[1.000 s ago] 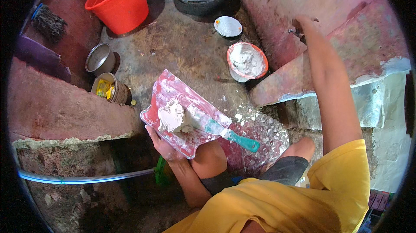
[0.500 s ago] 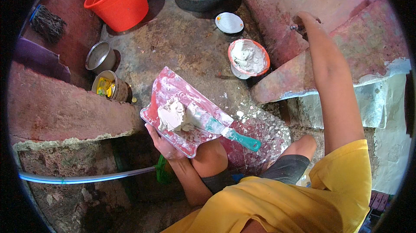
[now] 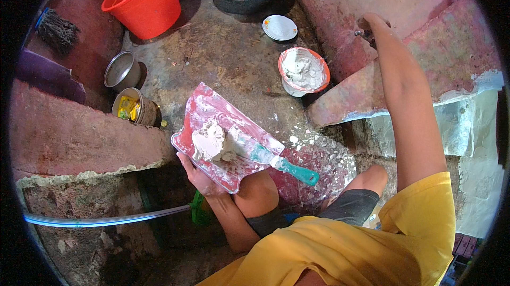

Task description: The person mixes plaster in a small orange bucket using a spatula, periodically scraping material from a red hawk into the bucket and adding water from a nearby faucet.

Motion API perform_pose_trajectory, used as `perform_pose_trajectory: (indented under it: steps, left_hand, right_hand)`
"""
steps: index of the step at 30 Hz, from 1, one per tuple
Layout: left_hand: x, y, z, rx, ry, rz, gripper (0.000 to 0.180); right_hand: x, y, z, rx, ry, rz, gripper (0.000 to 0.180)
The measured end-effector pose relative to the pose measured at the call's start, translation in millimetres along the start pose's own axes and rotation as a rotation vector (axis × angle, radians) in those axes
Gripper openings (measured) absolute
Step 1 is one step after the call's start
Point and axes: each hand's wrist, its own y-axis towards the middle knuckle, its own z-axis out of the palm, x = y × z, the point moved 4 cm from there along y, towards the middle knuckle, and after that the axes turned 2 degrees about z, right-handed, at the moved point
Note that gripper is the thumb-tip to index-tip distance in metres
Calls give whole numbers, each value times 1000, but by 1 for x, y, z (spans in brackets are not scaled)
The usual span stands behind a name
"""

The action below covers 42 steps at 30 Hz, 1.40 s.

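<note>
My left hand [image 3: 199,177] grips the lower left edge of a red, dustpan-shaped plastic tray [image 3: 199,100] smeared with white. A mound of white putty [image 3: 210,141] sits on it. Across the tray's right side lies a putty knife [image 3: 297,170], its green handle sticking out past the rim and no hand on it. At the right wall my right hand [image 3: 376,24] is curled around a small metal tap [image 3: 359,33]; its fingers are partly hidden. Between the hands, on the floor, stands an orange-rimmed tub [image 3: 323,66] with white putty [image 3: 304,69] inside.
A red bucket [image 3: 149,7], a dark basin [image 3: 241,1] and a white plate [image 3: 280,27] stand farther back. At left are a metal pot [image 3: 123,70] and a small bucket [image 3: 151,113] holding yellow packets. White crumbs [image 3: 324,153] litter the floor. A low wall [image 3: 85,132] runs along the left.
The view has shifted very slightly. Both hands, the tray and the putty knife keep their places.
</note>
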Motion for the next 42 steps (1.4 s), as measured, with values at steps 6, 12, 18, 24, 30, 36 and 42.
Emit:
perform_pose_trajectory:
  steps: [6, 12, 18, 24, 30, 36, 42]
  left_hand:
    - [2, 2, -2, -14, -8, -7, 59]
    - [2, 0, 2, 8, -26, -35, 59]
    - [1, 0, 0, 11, -18, -25, 59]
    - [1, -1, -4, -35, -3, -15, 58]
    - [0, 0, 1, 5, -19, -2, 57]
    - [2, -2, -4, -51, 27, 50, 54]
    - [8, 2, -8, 281, -157, -77, 64]
  right_hand:
    - [-10, 1, -2, -134, 504, 64, 18]
    - [-13, -1, -4, -206, 606, 81, 19]
    - [-11, -8, 0, -301, 687, 101, 19]
    - [-8, -9, -2, -349, 598, 105, 17]
    - [-5, -15, -13, -533, 488, 151, 20]
    - [123, -114, -17, -1143, -40, 252, 26]
    - [311, -44, 92, -648, 1204, -802, 38]
